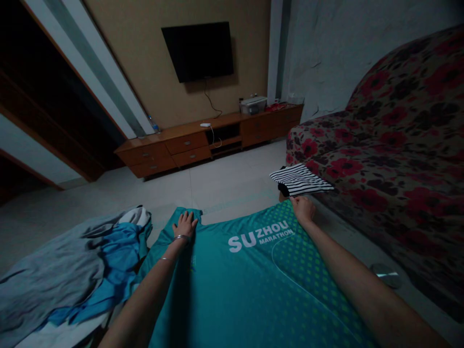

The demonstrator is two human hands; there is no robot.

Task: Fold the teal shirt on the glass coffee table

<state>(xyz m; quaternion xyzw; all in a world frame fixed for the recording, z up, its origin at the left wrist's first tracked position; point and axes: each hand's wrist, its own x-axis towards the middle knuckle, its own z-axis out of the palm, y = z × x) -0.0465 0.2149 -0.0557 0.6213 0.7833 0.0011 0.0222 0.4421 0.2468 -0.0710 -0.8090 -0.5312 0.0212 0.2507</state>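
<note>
A teal T-shirt [224, 285] with white "SU ZHOU MARATHON" lettering lies spread out in front of me. My left hand [185, 224] rests flat on its far left corner, fingers spread, a bracelet at the wrist. At the far right corner my right hand [303, 210] pinches the shirt's edge between thumb and fingers. Just beyond that hand lies a black-and-white striped garment [304, 179]. To the left is a heap of clothes, with a grey garment [61, 270] and a blue garment [121, 251] on it. The surface under the shirt is hidden.
A sofa with a red floral cover [384, 145] runs along the right. Ahead, a low wooden TV cabinet [188, 140] stands below a wall-mounted television [201, 53]. A clear plastic box [253, 105] sits on the cabinet. A round glassy object [384, 275] is at the lower right.
</note>
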